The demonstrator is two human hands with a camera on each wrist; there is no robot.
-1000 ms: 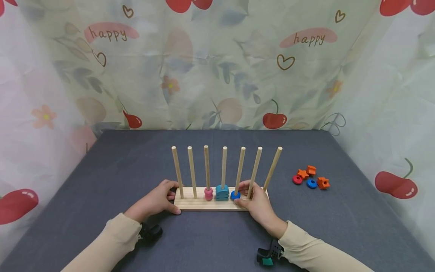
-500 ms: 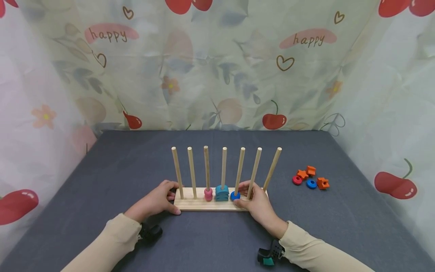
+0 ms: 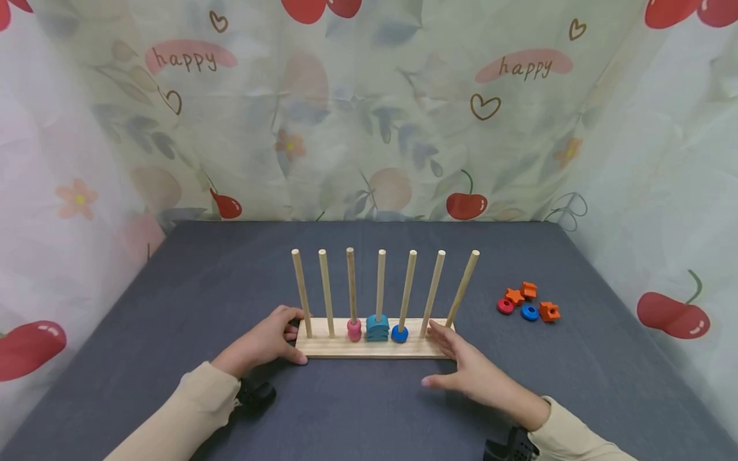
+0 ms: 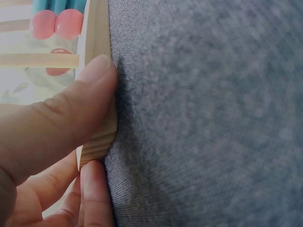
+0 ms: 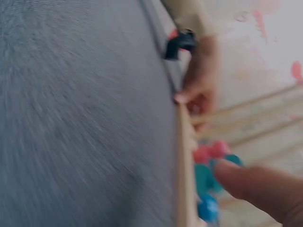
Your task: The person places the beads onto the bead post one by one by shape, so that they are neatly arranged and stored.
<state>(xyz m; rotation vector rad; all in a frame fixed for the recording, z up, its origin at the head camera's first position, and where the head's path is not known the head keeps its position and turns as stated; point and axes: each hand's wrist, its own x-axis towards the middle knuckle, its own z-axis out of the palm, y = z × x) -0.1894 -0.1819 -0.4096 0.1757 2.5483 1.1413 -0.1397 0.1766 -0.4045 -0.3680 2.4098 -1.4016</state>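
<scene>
A wooden peg board (image 3: 340,349) with several upright dowels stands mid-table in the head view. My left hand (image 3: 262,342) grips its left end. In the left wrist view, the thumb (image 4: 92,78) presses the board's long edge and the fingers curl by its end. Pink beads (image 3: 354,330), teal scalloped pieces (image 3: 377,328) and a blue ring (image 3: 400,333) sit low on three neighbouring pegs. My right hand (image 3: 478,371) is open near the board's right end, thumb spread from the fingers. It holds nothing; whether its fingertips touch the board I cannot tell. The right wrist view is blurred.
Loose on the dark cloth at the right lie a red ring (image 3: 505,307), a blue ring (image 3: 530,312), an orange star (image 3: 514,296) and other orange pieces (image 3: 549,312). A printed curtain (image 3: 346,128) hangs behind the table.
My right hand has let go of the blue ring low on its peg and drawn back to the right and toward me. The left hand keeps its place on the board.
</scene>
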